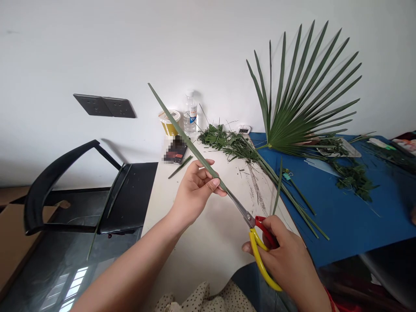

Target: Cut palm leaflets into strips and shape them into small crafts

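Note:
Between the thumb and fingers of my left hand (198, 190) is a long green palm leaf strip (182, 134), slanting up to the left. My right hand (286, 255) grips scissors (249, 218) with one red and one yellow handle. Their blades point up-left and meet the lower end of the strip by my left fingertips; whether they are cutting into it I cannot tell. A large fan-shaped palm leaf (286, 117) leans against the wall behind. Loose green woven pieces and stems (224, 141) lie at the back of the white table (208, 247).
A clear bottle (190, 115) and a yellow-and-white tub (169, 125) stand by the wall, near a partly blurred dark object (179, 156). On the blue surface (328, 229) at right lie more leaves (355, 180) and a plastic tray (351, 148). A black chair (130, 190) stands left.

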